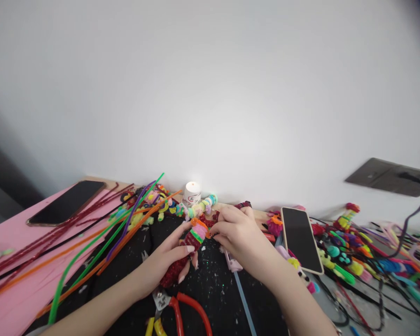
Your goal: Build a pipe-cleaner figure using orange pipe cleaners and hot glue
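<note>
My left hand (170,259) is wrapped round a pipe-cleaner figure (198,232), fuzzy and dark red with pink, green and orange bands near its top. At the figure's right side, the fingertips of my right hand (236,233) are pinched together. A bit of orange shows beside them, but what they grip is hidden. Behind the hands lies a pastel pipe-cleaner piece (206,205), with dark red tinsel (212,218) beneath it. Pliers with red handles (177,308) rest below my left hand. A pale pink tool (233,262), perhaps a glue gun, with a translucent stick (245,303) lies under my right wrist.
A white cup-like container (192,193) stands against the wall. Phones lie at left (68,203) and right (301,239). Long pipe cleaners (126,228) cross a pink sheet (17,224). Finished fuzzy pieces (343,252) crowd the right, near a wall socket (388,176) with a black cable (411,217).
</note>
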The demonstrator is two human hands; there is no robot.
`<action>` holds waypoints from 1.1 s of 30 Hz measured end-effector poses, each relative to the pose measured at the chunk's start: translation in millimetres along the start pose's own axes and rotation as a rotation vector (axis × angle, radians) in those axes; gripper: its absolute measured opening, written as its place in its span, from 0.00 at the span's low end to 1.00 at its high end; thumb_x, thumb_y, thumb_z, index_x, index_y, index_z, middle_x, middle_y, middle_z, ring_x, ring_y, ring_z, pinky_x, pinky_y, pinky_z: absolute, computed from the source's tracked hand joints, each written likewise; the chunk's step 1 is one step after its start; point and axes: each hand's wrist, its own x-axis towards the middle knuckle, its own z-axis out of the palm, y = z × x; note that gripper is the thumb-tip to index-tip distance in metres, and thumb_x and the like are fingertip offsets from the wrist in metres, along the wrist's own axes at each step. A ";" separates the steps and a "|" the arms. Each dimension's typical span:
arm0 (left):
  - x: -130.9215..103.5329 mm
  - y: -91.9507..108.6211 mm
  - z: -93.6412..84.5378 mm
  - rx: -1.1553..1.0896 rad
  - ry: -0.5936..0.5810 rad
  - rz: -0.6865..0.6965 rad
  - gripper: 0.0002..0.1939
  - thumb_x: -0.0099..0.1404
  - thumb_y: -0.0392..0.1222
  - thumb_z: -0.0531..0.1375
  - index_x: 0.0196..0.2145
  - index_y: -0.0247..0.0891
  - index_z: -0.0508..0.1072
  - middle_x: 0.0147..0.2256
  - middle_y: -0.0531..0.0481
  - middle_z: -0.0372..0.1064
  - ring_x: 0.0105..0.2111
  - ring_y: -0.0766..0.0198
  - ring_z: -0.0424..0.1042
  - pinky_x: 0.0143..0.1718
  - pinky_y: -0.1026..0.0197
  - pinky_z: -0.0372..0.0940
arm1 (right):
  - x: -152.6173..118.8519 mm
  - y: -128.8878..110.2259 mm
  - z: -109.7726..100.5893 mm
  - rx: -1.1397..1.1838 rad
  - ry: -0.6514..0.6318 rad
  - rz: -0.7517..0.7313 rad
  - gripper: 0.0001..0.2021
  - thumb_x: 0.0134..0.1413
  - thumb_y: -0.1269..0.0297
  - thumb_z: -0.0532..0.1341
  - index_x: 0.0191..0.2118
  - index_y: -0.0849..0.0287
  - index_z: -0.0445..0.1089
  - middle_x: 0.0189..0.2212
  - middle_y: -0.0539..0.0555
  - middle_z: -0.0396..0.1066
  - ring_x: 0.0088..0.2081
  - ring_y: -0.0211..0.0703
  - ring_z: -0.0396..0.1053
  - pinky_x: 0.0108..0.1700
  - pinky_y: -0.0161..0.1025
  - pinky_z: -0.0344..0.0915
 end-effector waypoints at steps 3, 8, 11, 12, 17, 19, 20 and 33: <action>0.3 -0.5 -0.5 0.001 -0.003 0.003 0.36 0.64 0.42 0.56 0.64 0.35 0.44 0.26 0.49 0.72 0.14 0.72 0.61 0.17 0.68 0.53 | 0.1 0.2 0.8 -0.012 0.003 -0.001 0.06 0.59 0.72 0.60 0.35 0.56 0.73 0.37 0.52 0.69 0.44 0.46 0.64 0.41 0.43 0.51; 0.0 -1.2 -0.4 -0.001 0.001 0.002 0.36 0.64 0.42 0.56 0.64 0.35 0.43 0.26 0.49 0.72 0.14 0.72 0.61 0.17 0.68 0.53 | 0.5 -0.1 1.1 -0.030 0.002 -0.003 0.08 0.61 0.72 0.58 0.34 0.57 0.73 0.37 0.53 0.69 0.44 0.45 0.64 0.41 0.43 0.52; 0.1 -1.6 -0.4 0.003 -0.007 0.010 0.36 0.64 0.42 0.56 0.64 0.35 0.44 0.26 0.49 0.72 0.14 0.72 0.61 0.17 0.68 0.53 | 1.2 -0.7 1.2 -0.038 0.001 -0.003 0.08 0.60 0.72 0.58 0.35 0.57 0.74 0.37 0.53 0.68 0.44 0.45 0.64 0.41 0.42 0.52; 0.3 -1.6 -0.4 0.003 -0.009 0.010 0.35 0.64 0.42 0.56 0.64 0.36 0.44 0.26 0.49 0.72 0.14 0.72 0.61 0.17 0.68 0.53 | 1.3 -0.9 1.2 -0.037 -0.001 -0.002 0.08 0.60 0.72 0.58 0.35 0.57 0.74 0.37 0.53 0.68 0.44 0.45 0.64 0.41 0.42 0.52; 0.9 -1.0 -0.2 0.007 -0.006 0.008 0.35 0.64 0.42 0.55 0.63 0.35 0.44 0.26 0.50 0.72 0.14 0.72 0.60 0.17 0.69 0.53 | 0.2 -0.3 -0.1 -0.010 0.004 0.010 0.06 0.59 0.72 0.60 0.36 0.57 0.73 0.37 0.53 0.68 0.44 0.45 0.64 0.42 0.42 0.51; 0.8 -0.5 -0.1 0.011 -0.006 0.010 0.34 0.64 0.42 0.55 0.63 0.35 0.44 0.26 0.50 0.72 0.14 0.72 0.60 0.17 0.69 0.53 | -0.8 1.0 -1.4 0.001 0.021 0.013 0.05 0.59 0.72 0.60 0.35 0.57 0.73 0.36 0.52 0.68 0.44 0.45 0.64 0.42 0.42 0.50; 0.7 -0.4 -0.1 0.012 -0.004 0.010 0.34 0.64 0.42 0.55 0.63 0.35 0.45 0.26 0.50 0.72 0.14 0.72 0.60 0.17 0.69 0.53 | -1.3 1.8 -2.1 0.005 0.029 0.014 0.05 0.59 0.72 0.60 0.35 0.57 0.73 0.36 0.52 0.68 0.44 0.45 0.64 0.42 0.42 0.50; 0.0 -0.4 0.7 0.012 0.013 0.002 0.35 0.63 0.43 0.56 0.63 0.35 0.45 0.26 0.49 0.72 0.14 0.72 0.61 0.17 0.68 0.53 | -0.4 5.2 0.7 0.028 0.019 0.003 0.07 0.58 0.73 0.59 0.34 0.57 0.73 0.33 0.51 0.68 0.41 0.43 0.65 0.40 0.41 0.50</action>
